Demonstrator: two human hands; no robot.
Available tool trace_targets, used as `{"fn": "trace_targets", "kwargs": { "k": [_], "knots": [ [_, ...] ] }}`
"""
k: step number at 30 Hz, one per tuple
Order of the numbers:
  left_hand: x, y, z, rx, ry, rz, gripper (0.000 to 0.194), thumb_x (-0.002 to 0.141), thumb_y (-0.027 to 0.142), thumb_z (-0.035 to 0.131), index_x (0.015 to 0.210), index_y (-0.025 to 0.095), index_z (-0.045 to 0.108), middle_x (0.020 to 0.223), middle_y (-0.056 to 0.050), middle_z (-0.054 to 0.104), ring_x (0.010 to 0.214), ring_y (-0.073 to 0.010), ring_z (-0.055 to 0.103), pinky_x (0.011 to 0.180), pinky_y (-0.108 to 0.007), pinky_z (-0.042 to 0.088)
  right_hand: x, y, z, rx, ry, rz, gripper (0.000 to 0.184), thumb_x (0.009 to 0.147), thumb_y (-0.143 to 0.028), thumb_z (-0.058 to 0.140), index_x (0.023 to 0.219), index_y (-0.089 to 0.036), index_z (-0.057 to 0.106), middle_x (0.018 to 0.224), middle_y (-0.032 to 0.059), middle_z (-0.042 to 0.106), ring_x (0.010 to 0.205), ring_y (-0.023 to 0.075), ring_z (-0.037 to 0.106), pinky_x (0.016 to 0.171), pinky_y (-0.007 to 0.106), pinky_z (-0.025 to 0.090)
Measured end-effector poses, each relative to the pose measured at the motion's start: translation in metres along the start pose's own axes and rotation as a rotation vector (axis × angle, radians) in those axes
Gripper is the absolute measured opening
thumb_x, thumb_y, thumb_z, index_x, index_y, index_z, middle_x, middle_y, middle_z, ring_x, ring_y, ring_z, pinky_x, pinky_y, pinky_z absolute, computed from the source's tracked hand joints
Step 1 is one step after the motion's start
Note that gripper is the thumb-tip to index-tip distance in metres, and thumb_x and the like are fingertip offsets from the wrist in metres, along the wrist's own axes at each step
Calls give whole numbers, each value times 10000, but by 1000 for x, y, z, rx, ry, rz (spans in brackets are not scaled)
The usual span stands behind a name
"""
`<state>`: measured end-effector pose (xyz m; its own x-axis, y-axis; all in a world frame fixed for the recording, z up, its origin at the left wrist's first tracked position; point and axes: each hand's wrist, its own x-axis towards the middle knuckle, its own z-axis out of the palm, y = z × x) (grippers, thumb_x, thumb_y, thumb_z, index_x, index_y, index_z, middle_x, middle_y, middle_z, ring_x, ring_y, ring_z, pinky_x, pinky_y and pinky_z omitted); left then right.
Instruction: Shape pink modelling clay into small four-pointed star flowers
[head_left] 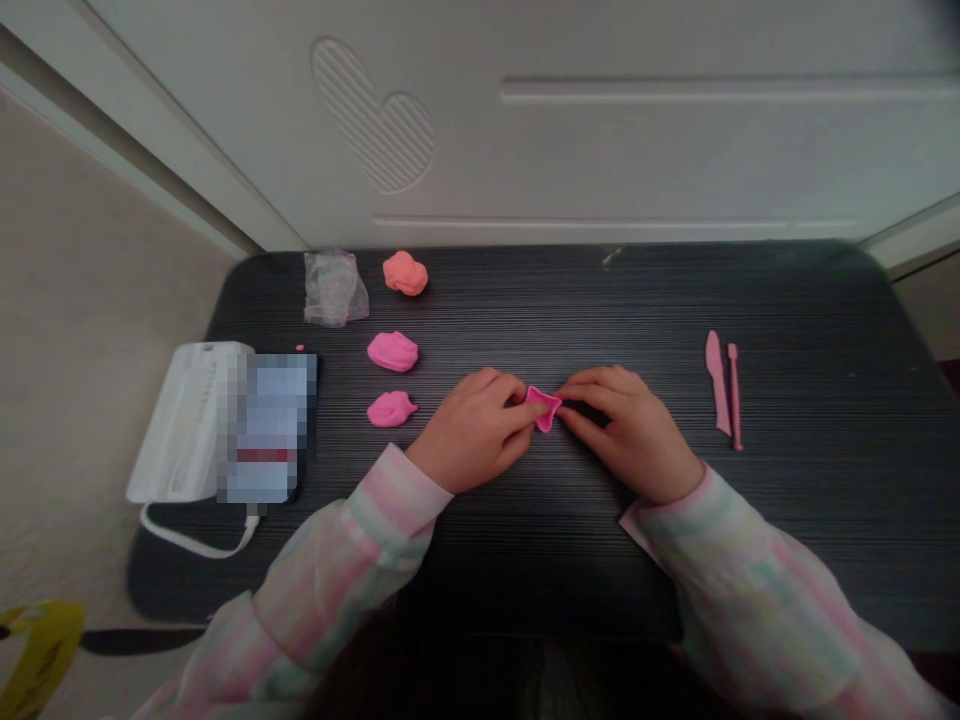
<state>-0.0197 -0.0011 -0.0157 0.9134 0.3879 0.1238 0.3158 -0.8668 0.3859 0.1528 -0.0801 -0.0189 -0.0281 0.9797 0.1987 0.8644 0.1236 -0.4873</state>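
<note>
A small pink star-shaped mould [551, 416] is held between my two hands, low over the dark table. My left hand [484, 425] grips its left side, with one fingertip reaching inside the star. From the right, the thumb and fingers of my right hand [634, 428] pinch its edge. Whether clay lies inside the mould I cannot tell. Left of my hands sit two lumps of pink clay [393, 351] and, farther back, a lump of orange clay [406, 273].
On the right lie a pink plastic knife [717, 382] and a thin pink stick tool [735, 397]. A crumpled clear plastic bag [335, 290] is at back left. Near the left edge, a phone [270, 428] rests against a white power bank [184, 420] with a white cable [196, 545]. A white panel [600, 160] stands behind the table.
</note>
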Motion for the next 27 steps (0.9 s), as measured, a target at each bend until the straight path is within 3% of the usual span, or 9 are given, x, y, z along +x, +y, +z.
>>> {"fn": "trace_targets", "kwargs": {
  "k": [27],
  "knots": [
    [-1,-1,2,8,5,5,261,826,230,384,1015,216,564,903,-51,529,851,-167,446,769,-315,377,0,-1,-1,-14,0,11,138,776,-266,528,831,-196,634,853,37,633,795,179,557,713,326,401]
  ]
}}
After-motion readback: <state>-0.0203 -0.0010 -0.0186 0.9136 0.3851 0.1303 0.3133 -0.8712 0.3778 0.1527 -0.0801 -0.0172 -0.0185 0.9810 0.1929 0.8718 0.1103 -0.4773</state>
